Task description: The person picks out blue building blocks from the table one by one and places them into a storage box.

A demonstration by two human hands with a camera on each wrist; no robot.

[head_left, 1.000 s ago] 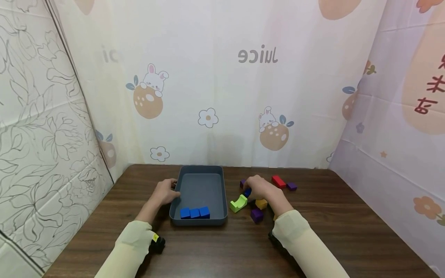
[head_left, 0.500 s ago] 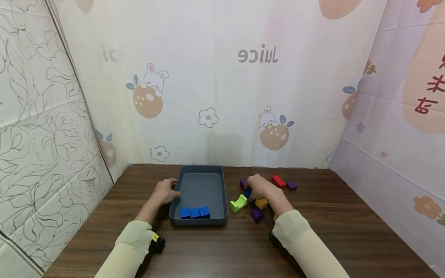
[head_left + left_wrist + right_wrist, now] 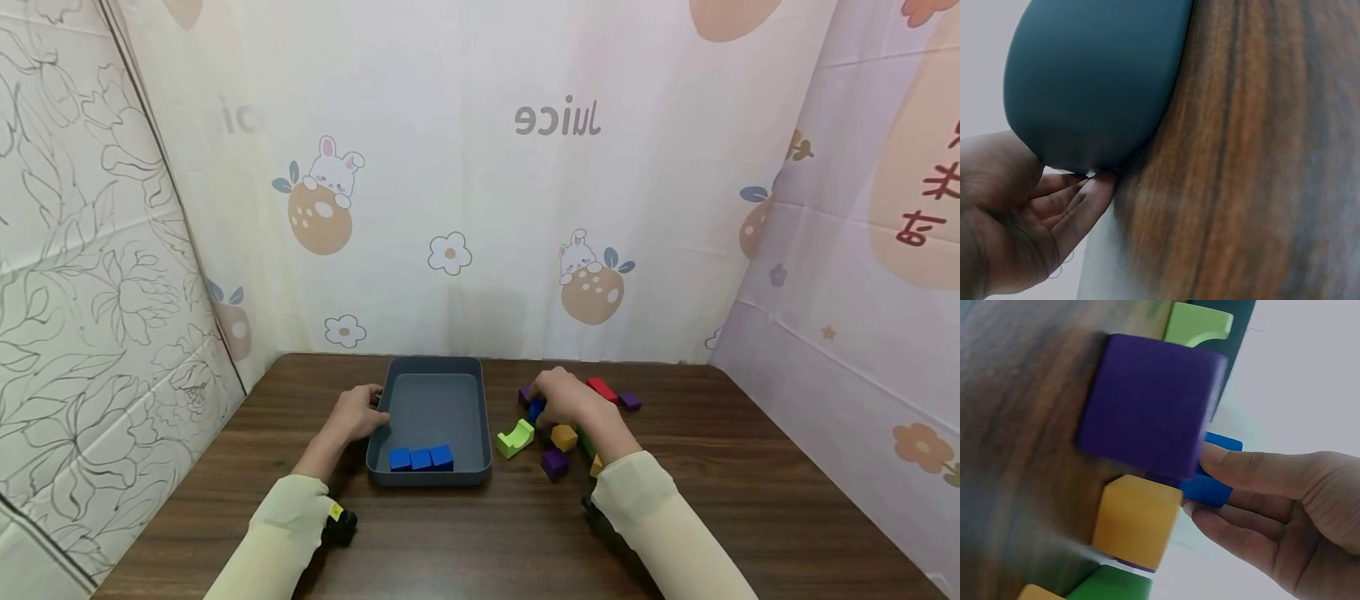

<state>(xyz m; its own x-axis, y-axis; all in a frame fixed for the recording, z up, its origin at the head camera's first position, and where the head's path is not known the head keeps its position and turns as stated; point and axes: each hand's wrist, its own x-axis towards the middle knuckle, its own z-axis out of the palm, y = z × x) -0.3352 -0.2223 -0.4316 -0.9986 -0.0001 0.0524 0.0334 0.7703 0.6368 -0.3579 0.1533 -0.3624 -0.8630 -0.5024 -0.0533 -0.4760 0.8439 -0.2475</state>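
My left hand (image 3: pixel 360 414) holds the left wall of a dark grey tray (image 3: pixel 431 367), thumb over the rim and fingers outside it. In the left wrist view the fingers (image 3: pixel 1088 203) reach under the tray (image 3: pixel 1097 81). Three blue blocks (image 3: pixel 421 460) stand in a row along the tray's near end. Right of the tray, my right hand (image 3: pixel 573 400) pinches another blue block (image 3: pixel 536 410); the right wrist view shows thumb and fingers on this blue block (image 3: pixel 1207 489). Close to that hand lie a light green curved block (image 3: pixel 515 439), a purple cube (image 3: pixel 555 463) and a yellow block (image 3: pixel 564 438).
A red block (image 3: pixel 602 389) and a purple block (image 3: pixel 630 402) lie beyond my right wrist. Another purple block (image 3: pixel 523 397) sits left of the right hand. A green block (image 3: pixel 1110 584) is partly hidden by the arm. A patterned curtain (image 3: pixel 480 208) hangs behind the table.
My right hand has risen slightly with the blue block, and more of the yellow and green blocks shows beneath it. The left hand and tray stay put.
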